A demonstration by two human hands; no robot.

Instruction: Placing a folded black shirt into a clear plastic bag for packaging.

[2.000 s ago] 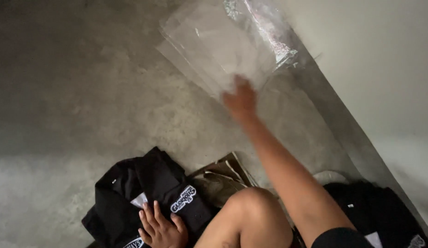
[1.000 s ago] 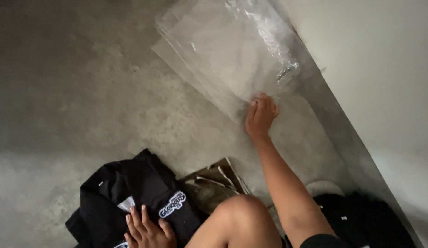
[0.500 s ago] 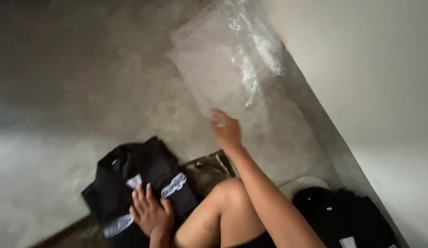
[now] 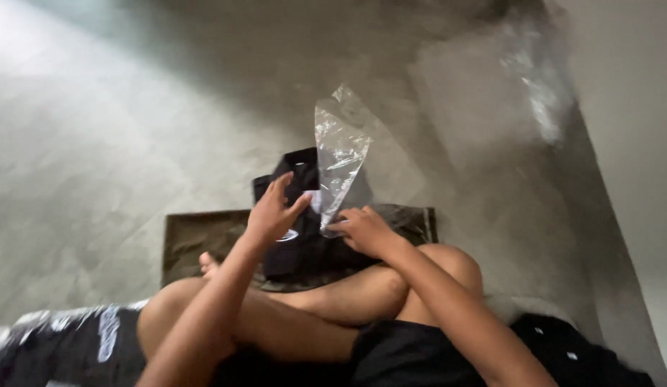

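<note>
Head view: right hand [image 4: 363,229] fingers pinch clear plastic bag [image 4: 339,159].

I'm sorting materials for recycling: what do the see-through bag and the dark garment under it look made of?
The bag looks like thin clear plastic film: glossy, crinkled, see-through. The right hand pinches its lower end. The garment looks like soft matte black fabric, probably knit; its fibre cannot be told.

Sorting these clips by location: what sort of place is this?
Probably a bare room used for packing clothes by hand, worked from the floor. Signs: the plain grey concrete floor, the stack of clear plastic bags by the wall, and folded black garments with one clear plastic bag in the right hand.
</note>
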